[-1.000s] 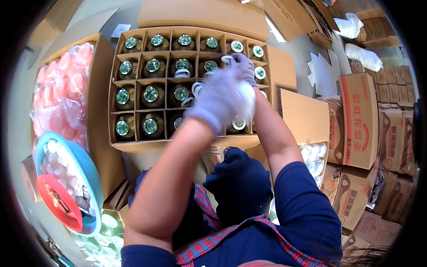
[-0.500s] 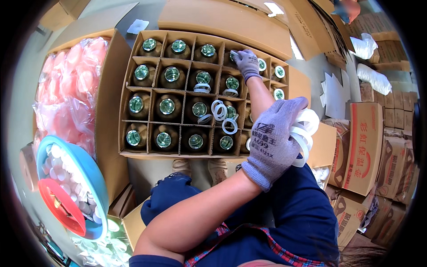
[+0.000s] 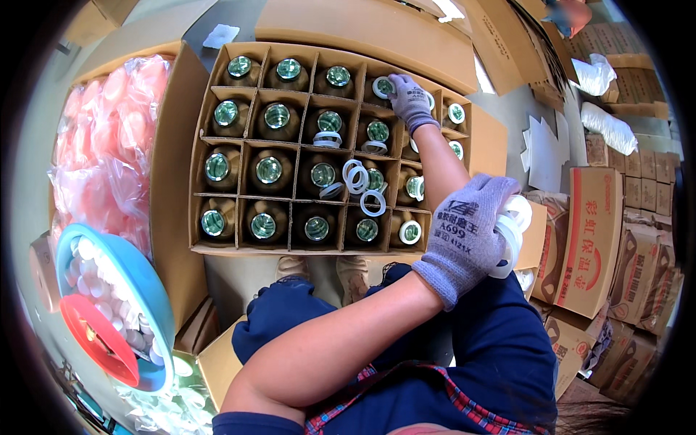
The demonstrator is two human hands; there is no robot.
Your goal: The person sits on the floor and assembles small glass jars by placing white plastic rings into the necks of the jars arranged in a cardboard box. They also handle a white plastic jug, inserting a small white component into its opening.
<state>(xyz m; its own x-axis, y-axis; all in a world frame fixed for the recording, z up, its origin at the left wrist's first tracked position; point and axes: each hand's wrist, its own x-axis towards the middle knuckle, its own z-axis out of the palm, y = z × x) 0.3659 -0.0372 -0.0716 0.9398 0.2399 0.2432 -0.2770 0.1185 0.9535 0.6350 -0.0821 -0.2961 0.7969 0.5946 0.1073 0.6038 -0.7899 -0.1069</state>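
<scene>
A divided cardboard carton (image 3: 312, 250) holds several glass flask liners (image 3: 269, 170) with brownish bodies and shiny greenish mouths. My right hand (image 3: 413, 101), in a grey-purple glove, reaches to the far row, its fingers closed at the edge of a white ring (image 3: 383, 88) around a liner's mouth. Its fingertips are partly hidden. Nearer me, my gloved left hand (image 3: 467, 239) is closed around several white plastic rings (image 3: 510, 239) sticking out on its right side. Other loose rings (image 3: 355, 176) rest among the liners. Several liners at the right carry rings (image 3: 410, 232) on their mouths.
At the left, a carton (image 3: 170, 167) holds pink plastic parts (image 3: 116, 138) in clear bags. Before it stands a blue basin (image 3: 163, 304) of small white pieces, with a red bowl (image 3: 101, 344) on its edge. Cartons (image 3: 591, 239) are stacked at the right; open flaps (image 3: 370, 32) border the far side.
My right hand has shifted slightly right, uncovering the liner's mouth with a white ring around it. My left hand has moved right and a little down, still holding its rings.
</scene>
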